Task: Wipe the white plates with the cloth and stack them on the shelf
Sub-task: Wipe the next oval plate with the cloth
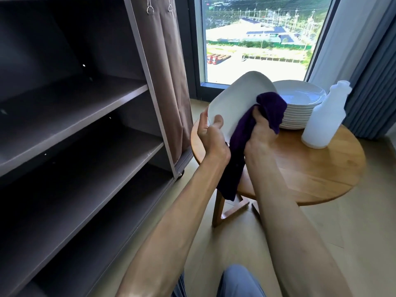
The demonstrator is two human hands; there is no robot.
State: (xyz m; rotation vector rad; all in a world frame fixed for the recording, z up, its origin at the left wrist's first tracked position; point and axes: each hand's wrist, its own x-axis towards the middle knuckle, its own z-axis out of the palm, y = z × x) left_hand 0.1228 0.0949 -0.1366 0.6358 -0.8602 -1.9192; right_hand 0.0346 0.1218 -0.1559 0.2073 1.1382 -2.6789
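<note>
Shelf unit (90,129): dark, open-fronted, on castors, fills the left of the view. No plates visible on its boards, so by my judgement stacking has not begun.

Round wooden table (310,168): stands right of the shelf unit, below the window.

Plate stack (300,108): white, at the table's far edge. Count unclear from here.

Spray bottle (323,116): translucent white, upright near the table's right edge, just beside the stack on its right side.

Held plate (235,99): white, tilted steeply, raised over the table's left edge in front of the stack.

Purple cloth (252,133): pressed against the plate's face, its tail hanging below the table edge.

Left hand (211,136): fingers curled around the plate's lower left rim, thumb on the face.

Right hand (260,133): fingers closed around a bunch of cloth, holding it to the plate.

Risks, judged: one-handed rim grip on a steeply tilted plate; hard rubbing could lever it loose. The hanging tail could snag the table edge. A wide wiping stroke could knock the stack or the bottle.
</note>
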